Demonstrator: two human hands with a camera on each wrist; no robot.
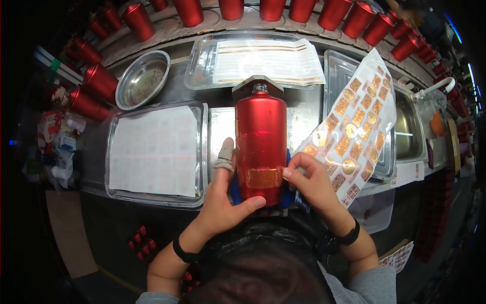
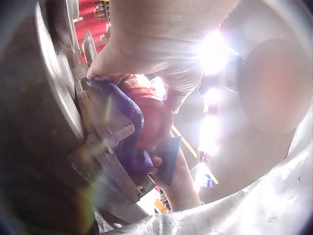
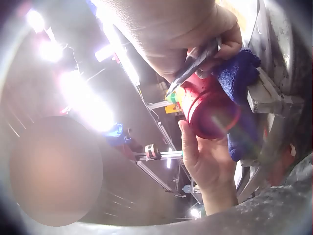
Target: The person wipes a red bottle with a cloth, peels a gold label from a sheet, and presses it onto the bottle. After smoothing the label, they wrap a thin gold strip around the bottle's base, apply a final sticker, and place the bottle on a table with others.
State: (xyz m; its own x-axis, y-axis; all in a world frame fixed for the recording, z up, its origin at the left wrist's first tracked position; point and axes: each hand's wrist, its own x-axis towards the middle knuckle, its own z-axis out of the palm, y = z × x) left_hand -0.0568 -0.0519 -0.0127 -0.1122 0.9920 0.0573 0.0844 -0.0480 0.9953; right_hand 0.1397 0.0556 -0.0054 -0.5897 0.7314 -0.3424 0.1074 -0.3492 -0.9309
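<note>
A red metallic bottle (image 1: pixel 260 126) lies on a blue cloth (image 3: pixel 239 78), its neck against a metal rest (image 1: pixel 276 87) and its base toward the person. My left hand (image 1: pixel 217 197) grips its lower left side, thumb across the front; a pale wrap (image 1: pixel 224 158) covers the index finger. On the lower body sits a gold rectangular label (image 1: pixel 264 178). My right hand (image 1: pixel 315 183) pinches the label's right end between thumb and index finger. The right wrist view also shows a thin, grey, pointed flat piece (image 3: pixel 195 63) tucked in that hand.
A sheet of gold stickers (image 1: pixel 354 126) slants at the right, beside a sink (image 1: pixel 409 137). At the left are a tray with a white sheet (image 1: pixel 152 152) and a metal bowl (image 1: pixel 144 81). Another tray (image 1: pixel 200 66) holds striped strips. Many red bottles (image 1: pixel 190 11) line the back.
</note>
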